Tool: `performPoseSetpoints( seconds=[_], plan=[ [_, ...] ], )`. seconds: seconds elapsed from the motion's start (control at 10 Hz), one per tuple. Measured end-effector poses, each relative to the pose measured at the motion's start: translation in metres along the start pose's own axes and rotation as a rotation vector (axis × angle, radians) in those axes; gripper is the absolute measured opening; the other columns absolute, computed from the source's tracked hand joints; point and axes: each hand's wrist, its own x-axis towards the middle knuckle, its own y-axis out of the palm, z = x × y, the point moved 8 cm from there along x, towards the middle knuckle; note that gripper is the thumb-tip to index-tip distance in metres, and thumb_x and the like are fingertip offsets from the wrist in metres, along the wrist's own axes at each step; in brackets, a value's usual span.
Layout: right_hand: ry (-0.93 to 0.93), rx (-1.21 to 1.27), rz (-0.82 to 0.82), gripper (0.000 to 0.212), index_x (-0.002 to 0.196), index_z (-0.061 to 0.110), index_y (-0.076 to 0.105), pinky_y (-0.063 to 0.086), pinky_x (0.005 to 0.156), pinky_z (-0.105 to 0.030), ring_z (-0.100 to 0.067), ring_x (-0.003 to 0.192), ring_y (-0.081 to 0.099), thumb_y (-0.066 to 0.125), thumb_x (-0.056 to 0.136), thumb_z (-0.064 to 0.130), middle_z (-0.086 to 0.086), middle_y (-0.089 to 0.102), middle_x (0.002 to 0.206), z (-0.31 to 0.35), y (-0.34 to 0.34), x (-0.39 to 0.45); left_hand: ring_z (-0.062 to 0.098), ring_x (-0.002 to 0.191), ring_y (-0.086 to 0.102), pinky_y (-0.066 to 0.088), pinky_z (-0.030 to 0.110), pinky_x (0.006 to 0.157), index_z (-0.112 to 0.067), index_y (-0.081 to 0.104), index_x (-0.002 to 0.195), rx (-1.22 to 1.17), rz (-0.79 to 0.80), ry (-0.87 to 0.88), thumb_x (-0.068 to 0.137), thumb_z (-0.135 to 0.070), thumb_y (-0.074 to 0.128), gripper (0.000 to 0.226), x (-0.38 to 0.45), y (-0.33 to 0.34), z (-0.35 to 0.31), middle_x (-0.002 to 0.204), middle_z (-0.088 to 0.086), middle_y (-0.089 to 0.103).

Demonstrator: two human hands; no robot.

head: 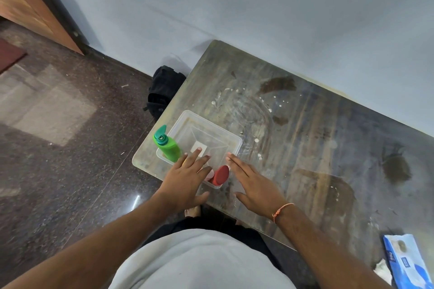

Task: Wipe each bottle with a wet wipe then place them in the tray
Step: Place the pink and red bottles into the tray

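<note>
A clear plastic tray point(231, 142) sits at the left corner of the worn table point(305, 124), one corner toward the person. A green bottle point(169, 148) leans in the tray's left corner, its long axis tilted, base down in the tray and its open flip cap pointing up and to the left, away from the person. A red-capped bottle point(219, 175) stands at the tray's near corner, cap up and tipped slightly right; its body is mostly hidden.

The left hand point(187, 178) is spread flat over the near side of the tray, fingers point(196, 153) wide and holding nothing, reaching between the two bottles. The right hand point(256, 185) hovers palm down just right of the tray, fingers loosely apart and empty, an orange thread around the wrist.

A blue pack of wipes point(408, 263) lies at the table's near right edge, with a crumpled white wipe point(382, 271) beside it. A black bag point(164, 91) rests on the floor by the table.
</note>
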Motion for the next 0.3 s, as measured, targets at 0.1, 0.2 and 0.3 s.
performPoseSetpoints(
  seconds=[0.1,0.2,0.3],
  plan=[
    [0.036,-0.021,0.022,0.110,0.171,0.030,-0.013,0.026,0.124,-0.023,-0.001,0.162,-0.004,0.071,0.099,0.032,0.023,-0.030,0.173,-0.008,0.012,-0.011,0.030,0.163,0.011,0.022,0.056,0.129,-0.026,0.054,0.148,0.027,-0.040,0.005,0.089,-0.066,0.052,0.072,-0.014,0.000,-0.009,0.166,0.000,0.040],
    [0.056,-0.029,0.031,0.110,0.171,0.028,-0.012,0.021,0.131,-0.028,-0.007,0.165,-0.006,0.070,0.099,0.038,0.018,-0.028,0.175,-0.018,0.026,-0.020,0.030,0.159,0.026,0.029,0.052,0.127,-0.025,0.056,0.147,0.022,-0.116,-0.003,0.088,-0.060,0.059,0.069,-0.024,-0.004,-0.016,0.156,-0.003,0.049],
    [0.067,-0.040,0.050,0.108,0.171,0.026,-0.011,0.017,0.130,-0.026,-0.007,0.165,-0.008,0.068,0.099,0.041,0.017,-0.029,0.175,-0.025,0.034,-0.033,0.027,0.134,0.056,0.048,0.043,0.104,-0.024,0.066,0.133,-0.015,-0.102,-0.045,0.085,-0.055,0.064,0.057,-0.036,0.002,-0.021,0.135,-0.005,0.063]
  ],
)
